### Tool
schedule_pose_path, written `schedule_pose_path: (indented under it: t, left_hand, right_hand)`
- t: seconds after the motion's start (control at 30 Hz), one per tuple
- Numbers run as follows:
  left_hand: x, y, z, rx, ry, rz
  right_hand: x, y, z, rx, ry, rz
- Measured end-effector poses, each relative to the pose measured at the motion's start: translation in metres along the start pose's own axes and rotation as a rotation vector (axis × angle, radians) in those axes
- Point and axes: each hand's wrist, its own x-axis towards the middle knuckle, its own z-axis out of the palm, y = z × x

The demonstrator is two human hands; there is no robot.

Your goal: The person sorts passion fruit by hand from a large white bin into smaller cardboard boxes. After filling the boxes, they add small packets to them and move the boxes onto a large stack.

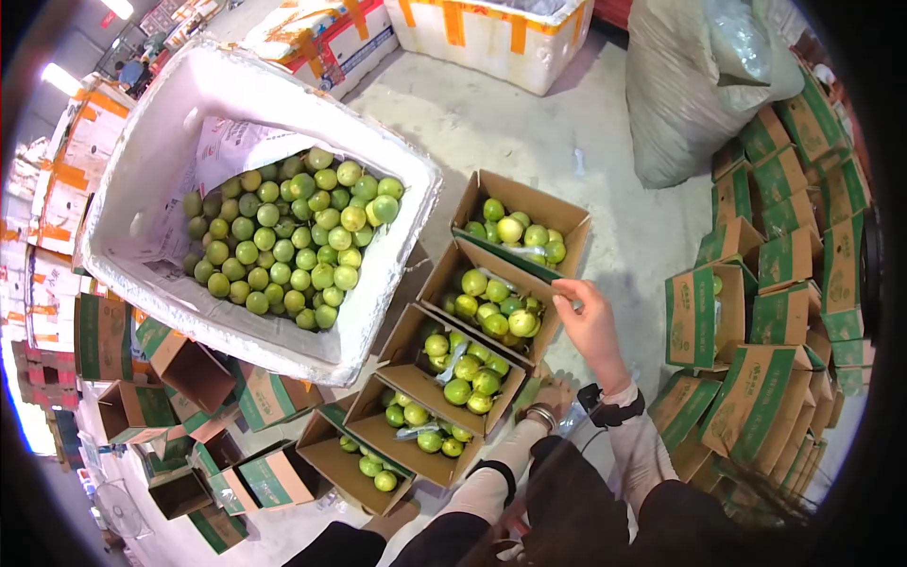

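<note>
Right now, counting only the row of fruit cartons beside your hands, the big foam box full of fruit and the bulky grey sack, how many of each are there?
Cartons in the row: 5
Foam box full of fruit: 1
Bulky grey sack: 1
Total: 7

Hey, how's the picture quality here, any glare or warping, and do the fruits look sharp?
Head view, edges: strong wide-angle bending, dark corners, the cartons at right seeming to curve; head view, left: a ceiling lamp blown out white; head view, middle: the green fruits and right hand look fairly sharp.
</note>
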Motion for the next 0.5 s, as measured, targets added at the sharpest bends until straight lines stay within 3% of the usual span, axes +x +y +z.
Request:
schedule_pose_path:
  t: [0.03, 0.07, 0.1, 0.13, 0.17, 0.2, 0.23, 0.27, 0.33, 0.37, 0.4, 0.43, 0.47, 0.5]
  left_hand:
    - [0.010, 0.002, -0.008, 0.006, 0.022, 0.012]
    - [0.019, 0.007, -0.014, 0.105, -0.216, 0.036]
    - [0.023, 0.011, -0.023, 0.199, -0.461, 0.050]
    - [0.025, 0.006, -0.011, 0.191, -0.458, 0.046]
    - [0.026, 0.001, 0.000, 0.198, -0.322, 0.096]
    - [0.020, 0.002, 0.012, 0.197, -0.194, 0.134]
    - [0.025, 0.004, 0.009, -0.003, -0.265, 0.005]
    - [0.020, -0.003, 0.011, -0.016, -0.111, 0.022]
    - [0.004, 0.002, -0.012, -0.286, -0.078, -0.087]
    - [-0.012, 0.009, -0.046, -0.464, -0.055, -0.177]
    - [-0.037, 0.016, -0.090, -0.642, -0.031, -0.278]
    - [-0.072, 0.016, -0.131, -0.715, 0.075, -0.199]
    - [-0.112, 0.020, -0.180, -0.808, 0.168, -0.286]
    - [-0.150, 0.023, -0.219, -0.748, 0.207, -0.595]
  right_hand:
    - [0.007, 0.001, 0.002, -0.011, 0.007, -0.058]
    - [0.016, 0.003, 0.002, -0.021, 0.012, -0.077]
    - [0.030, -0.011, 0.004, -0.191, 0.055, -0.270]
    - [0.040, -0.021, 0.010, -0.356, 0.091, -0.453]
    - [0.052, -0.023, 0.017, -0.437, 0.097, -0.588]
    - [0.058, -0.006, 0.028, -0.431, 0.070, -0.579]
    - [0.066, 0.020, 0.043, -0.578, -0.103, -0.419]
    - [0.071, 0.036, 0.054, -0.714, -0.273, -0.260]
    - [0.074, 0.043, 0.062, -0.791, -0.177, -0.231]
    - [0.078, 0.058, 0.061, -0.733, -0.126, -0.347]
    - [0.083, 0.055, 0.058, -0.776, -0.211, -0.247]
    - [0.090, 0.064, 0.057, -0.764, -0.193, -0.271]
    - [0.096, 0.063, 0.054, -0.742, -0.204, -0.270]
    - [0.100, 0.063, 0.053, -0.723, -0.226, -0.218]
